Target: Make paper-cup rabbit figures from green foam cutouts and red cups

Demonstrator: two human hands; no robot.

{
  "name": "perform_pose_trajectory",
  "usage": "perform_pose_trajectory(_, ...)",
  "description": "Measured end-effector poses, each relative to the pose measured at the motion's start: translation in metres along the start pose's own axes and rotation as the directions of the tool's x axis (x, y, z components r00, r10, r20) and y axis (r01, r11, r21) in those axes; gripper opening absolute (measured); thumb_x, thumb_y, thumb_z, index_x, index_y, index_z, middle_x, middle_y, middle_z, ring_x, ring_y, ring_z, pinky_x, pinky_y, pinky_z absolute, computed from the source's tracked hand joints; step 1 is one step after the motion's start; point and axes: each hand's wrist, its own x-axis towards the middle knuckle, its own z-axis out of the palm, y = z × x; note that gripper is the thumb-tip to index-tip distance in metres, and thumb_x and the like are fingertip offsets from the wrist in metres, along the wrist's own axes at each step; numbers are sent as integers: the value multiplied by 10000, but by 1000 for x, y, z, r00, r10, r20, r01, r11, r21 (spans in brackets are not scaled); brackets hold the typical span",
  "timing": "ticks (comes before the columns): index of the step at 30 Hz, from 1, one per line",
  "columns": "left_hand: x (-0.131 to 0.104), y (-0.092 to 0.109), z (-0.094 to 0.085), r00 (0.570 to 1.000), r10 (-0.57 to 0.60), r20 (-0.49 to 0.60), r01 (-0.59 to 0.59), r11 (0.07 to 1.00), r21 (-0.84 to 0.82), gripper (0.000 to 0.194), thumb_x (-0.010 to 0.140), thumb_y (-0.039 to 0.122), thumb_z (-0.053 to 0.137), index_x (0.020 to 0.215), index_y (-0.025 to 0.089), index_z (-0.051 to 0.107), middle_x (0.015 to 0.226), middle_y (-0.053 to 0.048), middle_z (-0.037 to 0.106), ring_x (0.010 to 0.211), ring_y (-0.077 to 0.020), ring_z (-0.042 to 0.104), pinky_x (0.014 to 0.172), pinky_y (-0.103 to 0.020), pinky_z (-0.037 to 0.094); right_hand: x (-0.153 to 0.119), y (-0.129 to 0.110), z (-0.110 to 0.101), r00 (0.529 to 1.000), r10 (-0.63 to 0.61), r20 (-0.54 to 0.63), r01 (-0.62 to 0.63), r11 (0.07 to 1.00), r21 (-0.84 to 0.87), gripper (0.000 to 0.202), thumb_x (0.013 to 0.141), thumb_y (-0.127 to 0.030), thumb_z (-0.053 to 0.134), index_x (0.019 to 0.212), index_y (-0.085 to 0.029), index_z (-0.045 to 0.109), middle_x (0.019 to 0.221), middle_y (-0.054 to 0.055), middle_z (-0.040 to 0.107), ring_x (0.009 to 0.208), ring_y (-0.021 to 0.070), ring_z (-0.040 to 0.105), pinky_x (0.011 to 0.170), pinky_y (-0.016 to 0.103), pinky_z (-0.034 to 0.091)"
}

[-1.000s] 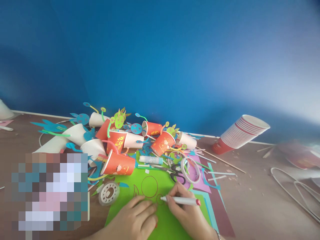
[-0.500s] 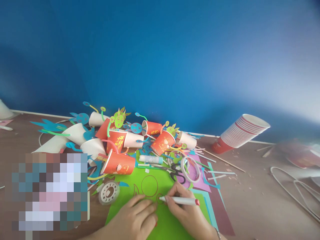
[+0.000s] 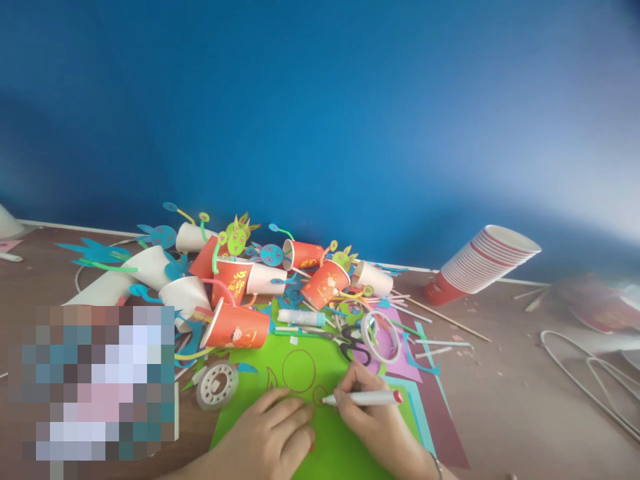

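Note:
My right hand (image 3: 370,407) grips a white marker (image 3: 367,398) with a red end. The marker's tip touches a green sheet of paper (image 3: 260,417) beside a small drawn circle. A larger circle and a pointed, leaf-like outline are drawn in red further up the sheet. My left hand (image 3: 275,433) rests on the paper left of the marker, its fingers laid over the sheet and slightly bent. A small red bit (image 3: 313,446) peeks out at its inner edge; whether the hand holds it cannot be seen.
Paper cups (image 3: 237,327) with paper faces and bendy arms lie heaped behind the sheet. Nearby are a glue stick (image 3: 301,317), scissors (image 3: 354,348), a tape roll (image 3: 381,339) and a white ring (image 3: 217,386). A leaning cup stack (image 3: 483,261) and a cable (image 3: 590,373) lie right.
The marker tip has moved slightly right and down along the small circle, its red end shifting a little too. My left hand stays in place.

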Motion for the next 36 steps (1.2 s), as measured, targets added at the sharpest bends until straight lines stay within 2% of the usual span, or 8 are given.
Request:
perform_pose_trajectory(7, 1, 0, -2, 999, -1, -37, 2, 1000, 4, 201, 954, 167, 427, 876, 178, 613, 990, -23, 708, 918, -165, 601, 896, -329, 414, 1, -1, 0, 1000, 6, -15, -6, 1000, 28, 197, 770, -289, 538, 632, -226, 413, 537, -63, 407, 502, 113, 360, 476, 234, 290)
perform_pose_trajectory(16, -2, 2, 2, 1000, -4, -26, 5, 1000, 16, 190, 949, 170, 433, 875, 183, 608, 990, -26, 703, 917, -172, 596, 896, -343, 413, 0, 1, 0, 999, -30, -23, 29, 999, -16, 198, 783, -265, 538, 639, -228, 409, 536, -62, 416, 496, 110, 364, 472, 233, 284)
perform_pose_trajectory(36, -1, 0, 1, 1000, -4, -1, 4, 1000, 0, 172, 942, 167, 441, 899, 185, 607, 1008, -30, 700, 932, -167, 591, 917, -334, 403, 1, -1, -1, 1000, -1, -24, 1, 1000, -6, 189, 753, -269, 531, 623, -232, 398, 519, -60, 412, 486, 112, 366, 462, 231, 284)
